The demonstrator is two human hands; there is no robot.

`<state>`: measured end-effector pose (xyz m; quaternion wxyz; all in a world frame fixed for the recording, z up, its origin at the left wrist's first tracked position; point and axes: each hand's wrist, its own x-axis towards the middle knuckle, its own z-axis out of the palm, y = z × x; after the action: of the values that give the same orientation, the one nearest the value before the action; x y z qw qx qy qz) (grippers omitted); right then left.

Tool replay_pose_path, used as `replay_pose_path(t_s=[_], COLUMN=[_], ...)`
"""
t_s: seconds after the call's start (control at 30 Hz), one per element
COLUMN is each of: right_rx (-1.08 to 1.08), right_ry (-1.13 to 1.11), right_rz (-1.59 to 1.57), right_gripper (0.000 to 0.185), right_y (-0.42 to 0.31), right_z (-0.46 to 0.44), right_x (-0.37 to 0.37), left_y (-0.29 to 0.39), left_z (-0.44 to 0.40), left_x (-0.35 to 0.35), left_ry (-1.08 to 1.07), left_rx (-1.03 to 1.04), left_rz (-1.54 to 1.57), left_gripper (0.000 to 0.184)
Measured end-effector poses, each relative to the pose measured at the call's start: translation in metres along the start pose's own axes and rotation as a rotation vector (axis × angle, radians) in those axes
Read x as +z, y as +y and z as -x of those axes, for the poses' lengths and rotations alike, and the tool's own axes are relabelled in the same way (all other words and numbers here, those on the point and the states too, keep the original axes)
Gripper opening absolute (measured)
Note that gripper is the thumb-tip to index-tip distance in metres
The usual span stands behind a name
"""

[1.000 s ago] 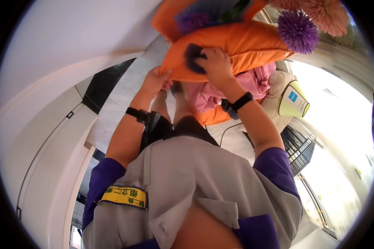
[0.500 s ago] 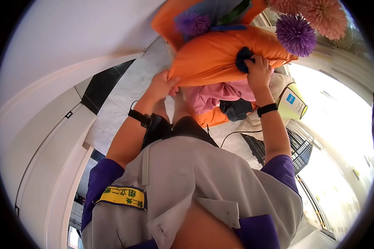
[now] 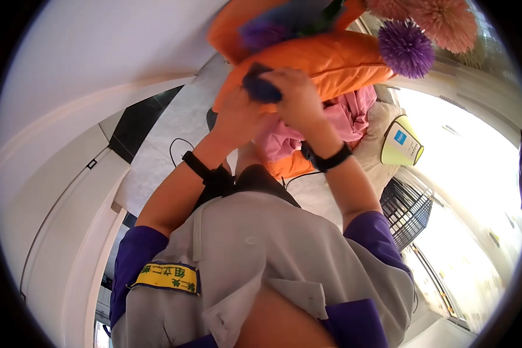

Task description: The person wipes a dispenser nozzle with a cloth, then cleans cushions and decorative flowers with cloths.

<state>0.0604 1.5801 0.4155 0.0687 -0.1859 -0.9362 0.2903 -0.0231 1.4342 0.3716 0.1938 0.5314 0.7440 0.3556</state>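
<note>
My right hand (image 3: 298, 95) is closed around a small dark blue bundle of cloth (image 3: 262, 84), blurred by motion. Close against the bundle's left side is my left hand (image 3: 238, 116); its fingers are smeared and partly hidden, so I cannot tell whether they grip it. Both hands are in front of a plump orange cushion (image 3: 336, 61). Behind that cushion, more orange fabric (image 3: 223, 35) carries a blurred purple pompom flower (image 3: 264, 35). Below the cushion hangs crumpled pink cloth (image 3: 356, 113), with another orange piece (image 3: 290, 165) under it.
Purple (image 3: 406, 49) and pink pompom flowers (image 3: 443, 23) stand at the upper right. A yellow-green lampshade-like object (image 3: 401, 142) is on the right, above a black wire rack (image 3: 409, 211). White cabinet doors (image 3: 64, 214) line the left, beside the grey floor (image 3: 162, 139).
My right hand has carried the dark blue bundle left across the cushion's front. My left hand has left its pinch on the cushion's lower left corner and moved in beside the bundle.
</note>
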Motion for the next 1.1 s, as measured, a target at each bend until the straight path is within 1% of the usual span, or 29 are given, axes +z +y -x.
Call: replay_pose_path(t_s=[0.03, 0.07, 0.1, 0.13, 0.2, 0.23, 0.3, 0.4, 0.43, 0.47, 0.53, 0.57, 0.6, 0.63, 0.67, 0.73, 0.77, 0.8, 0.87, 0.93, 0.97, 1.0, 1.03, 1.07, 1.1], right_rx=[0.009, 0.032, 0.055, 0.059, 0.06, -0.001, 0.022, 0.108, 0.204, 0.205, 0.252, 0.438, 0.437, 0.563, 0.681, 0.65, 0.655, 0.658, 0.609, 0.399, 0.261, 0.275, 0.229, 0.181, 0.225], right_ry=[0.005, -0.009, -0.024, -0.019, -0.058, -0.016, -0.01, 0.118, 0.133, 0.139, 0.375, 0.386, 0.384, 0.363, 0.335, 0.247, 0.219, 0.189, -0.052, -0.091, -0.076, -0.066, -0.026, 0.01, 0.07], right_rz=[0.007, 0.072, 0.135, 0.139, 0.42, 0.465, 0.641, 0.71, 0.668, 0.671, 0.194, -0.044, -0.048, -0.355, -0.666, -1.072, -1.286, -1.5, -1.396, -0.411, -0.263, -0.27, -0.076, 0.12, 0.158], right_gripper=[0.041, 0.037, 0.033, 0.033, 0.025, 0.025, 0.022, 0.025, 0.031, 0.031, 0.038, 0.044, 0.044, 0.044, 0.045, 0.049, 0.049, 0.048, 0.05, 0.048, 0.045, 0.045, 0.04, 0.036, 0.032], right_y=[0.002, 0.005, 0.009, 0.018, 0.044, 0.059, 0.087, 0.136, 0.132, 0.134, 0.135, 0.13, 0.127, 0.125, 0.12, 0.064, 0.045, 0.03, 0.023, -0.005, 0.0, 0.01, 0.023, 0.037, 0.054], right_z=[0.003, 0.006, 0.009, 0.012, 0.02, 0.023, 0.028, 0.034, 0.031, 0.033, 0.033, 0.038, 0.042, 0.046, 0.049, 0.032, 0.025, 0.019, 0.009, -0.005, -0.005, -0.004, -0.002, -0.002, -0.001], right_x=[0.004, 0.008, 0.012, 0.012, 0.005, 0.0, -0.018, -0.053, -0.068, -0.076, -0.089, -0.091, -0.086, -0.078, -0.07, -0.062, -0.051, -0.038, 0.0, 0.009, 0.022, 0.027, 0.028, 0.025, 0.018], left_y=[0.018, 0.006, -0.018, -0.033, -0.036, -0.036, -0.033, -0.028, -0.024, -0.019, -0.006, -0.005, -0.006, -0.009, -0.016, -0.031, -0.031, -0.035, -0.046, -0.052, -0.054, -0.058, -0.062, -0.069, -0.075], left_z=[-0.009, -0.007, 0.0, 0.002, -0.001, -0.001, -0.001, -0.003, -0.006, -0.008, -0.013, -0.016, -0.021, -0.026, -0.032, -0.042, -0.043, -0.043, -0.044, -0.038, -0.034, -0.033, -0.031, -0.027, -0.022], left_x=[-0.015, -0.001, 0.022, 0.035, 0.038, 0.039, 0.04, 0.036, 0.032, 0.028, 0.019, 0.02, 0.021, 0.021, 0.02, 0.017, 0.008, 0.006, -0.001, -0.011, -0.016, -0.018, -0.02, -0.017, -0.014], left_ry=[-0.073, -0.077, -0.007, 0.065, 0.053, 0.045, 0.067, 0.072, 0.057, 0.059, 0.13, 0.13, 0.244, 0.357, 0.355, 0.241, 0.172, 0.166, -0.119, -0.178, -0.23, -0.264, -0.297, -0.316, -0.331], left_rx=[-0.069, -0.058, -0.047, -0.036, -0.007, 0.016, 0.019, 0.006, -0.011, -0.005, -0.093, -0.095, -0.071, -0.042, -0.039, -0.226, -0.336, -0.334, -0.836, -0.819, -0.803, -0.796, -0.788, -0.821, -0.858], left_rz=[0.126, 0.132, 0.06, -0.013, -0.067, -0.123, -0.109, -0.086, -0.067, -0.067, -0.105, -0.105, -0.144, -0.186, -0.193, 0.204, 0.272, 0.267, 0.981, 0.993, 1.021, 1.035, 1.048, 1.144, 1.242], left_gripper=[0.024, 0.024, 0.02, 0.017, 0.016, 0.015, 0.015, 0.014, 0.014, 0.014, 0.013, 0.013, 0.014, 0.015, 0.015, 0.011, 0.011, 0.011, 0.011, 0.012, 0.012, 0.013, 0.013, 0.012, 0.011])
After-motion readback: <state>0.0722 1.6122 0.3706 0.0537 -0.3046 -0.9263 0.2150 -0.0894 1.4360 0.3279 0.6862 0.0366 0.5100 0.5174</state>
